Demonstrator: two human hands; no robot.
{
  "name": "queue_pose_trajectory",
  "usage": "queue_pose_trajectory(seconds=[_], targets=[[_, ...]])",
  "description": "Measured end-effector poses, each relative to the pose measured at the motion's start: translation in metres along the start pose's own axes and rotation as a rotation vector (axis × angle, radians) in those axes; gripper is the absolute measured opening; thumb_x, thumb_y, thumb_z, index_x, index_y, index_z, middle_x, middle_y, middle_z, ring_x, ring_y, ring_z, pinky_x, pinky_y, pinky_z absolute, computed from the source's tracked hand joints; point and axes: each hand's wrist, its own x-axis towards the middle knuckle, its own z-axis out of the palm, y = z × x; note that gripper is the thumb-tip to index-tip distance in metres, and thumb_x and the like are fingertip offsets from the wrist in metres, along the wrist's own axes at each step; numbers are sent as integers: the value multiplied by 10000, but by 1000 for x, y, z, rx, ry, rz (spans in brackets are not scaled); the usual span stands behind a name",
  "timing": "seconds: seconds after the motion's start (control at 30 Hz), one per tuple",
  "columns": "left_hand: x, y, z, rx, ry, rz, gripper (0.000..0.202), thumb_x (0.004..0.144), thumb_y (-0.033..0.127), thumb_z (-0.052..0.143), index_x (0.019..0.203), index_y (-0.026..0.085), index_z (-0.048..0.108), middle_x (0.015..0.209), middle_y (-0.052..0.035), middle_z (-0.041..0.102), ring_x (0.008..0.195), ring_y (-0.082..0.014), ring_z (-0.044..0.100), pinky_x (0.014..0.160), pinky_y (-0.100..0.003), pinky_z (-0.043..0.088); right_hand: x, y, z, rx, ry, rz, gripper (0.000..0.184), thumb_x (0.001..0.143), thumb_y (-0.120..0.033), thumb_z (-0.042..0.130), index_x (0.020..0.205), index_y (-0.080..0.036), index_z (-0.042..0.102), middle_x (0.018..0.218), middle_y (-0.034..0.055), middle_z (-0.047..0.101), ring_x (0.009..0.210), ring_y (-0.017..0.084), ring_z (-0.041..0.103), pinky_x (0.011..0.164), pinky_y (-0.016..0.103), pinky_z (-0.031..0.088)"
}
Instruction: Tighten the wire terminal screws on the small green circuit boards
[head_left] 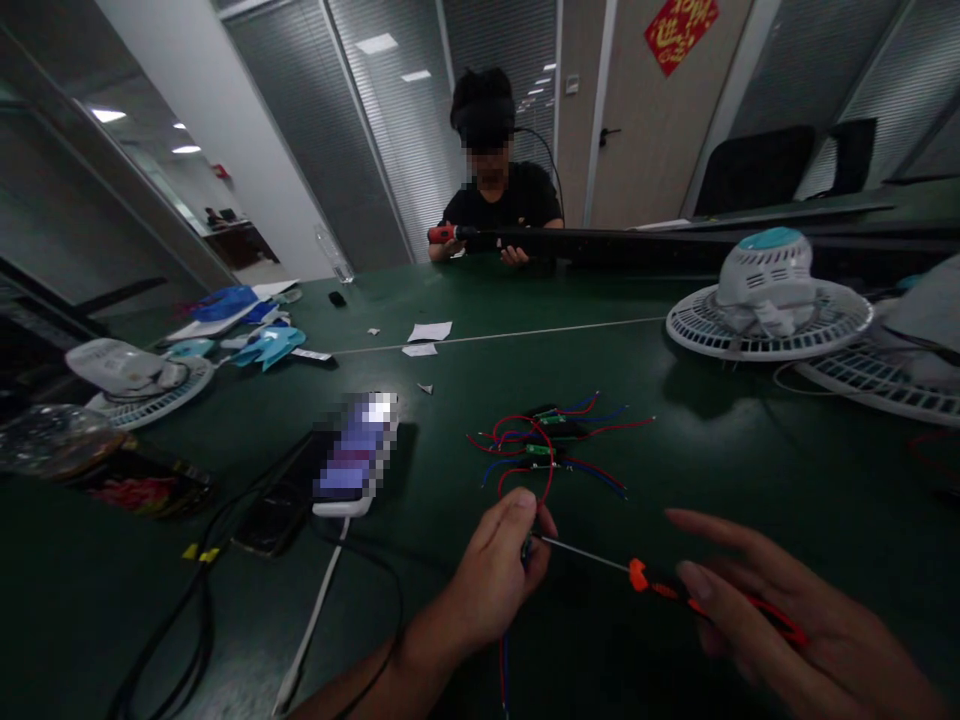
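We pinch what seems a small wired part (528,547) in our left hand (499,575), and our right hand (780,625) holds the orange screwdriver (637,574), its tip touching this part.

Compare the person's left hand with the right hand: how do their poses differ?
The left hand is curled shut, pinching a small wired part; the right hand has fingers stretched along the orange-handled screwdriver. The left hand sits at its tip, the right hand at its handle. Both are bare, above the dark green table.
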Motion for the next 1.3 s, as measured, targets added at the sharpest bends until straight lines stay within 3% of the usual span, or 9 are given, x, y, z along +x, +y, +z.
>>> queue_pose_trajectory(seconds=[0.27,0.5,0.73,0.9,1.3], targets=[[0,3,2,-39,-10,-5,464,854,619,523,742,170,549,496,90,365,404,-64,299,424,-217,196,-3,4,-2,-6,-14,22,486,891,-604,568,1213,-262,690,559,-12,691,429,167,612,434,254,512],[-2,5,2,6,4,3,462,873,609,504,743,169,555,484,85,367,406,-69,300,422,-218,193,-4,-14,0,145,-41,209,616,924,-678,422,1177,-210,733,448,3,647,379,177,604,332,237,444],[0,4,0,-6,-14,-18,455,889,609,490,760,176,544,464,93,366,377,-61,285,415,-207,196,0,-15,0,52,-75,35,525,941,-613,457,1151,-216,729,465,-13,636,394,159,607,345,228,430],[-2,4,1,20,-10,-19,446,897,597,481,774,175,553,452,92,379,369,-66,296,404,-206,201,2,-18,-3,5,-74,-2,521,940,-577,470,1187,-178,697,495,-8,663,390,156,602,358,233,464],[-1,2,0,-44,10,-29,435,902,589,501,788,173,551,458,99,371,351,-55,278,391,-202,175,4,-22,-3,41,-52,-34,426,905,-509,547,1158,-211,716,545,6,715,446,180,685,406,240,551]])
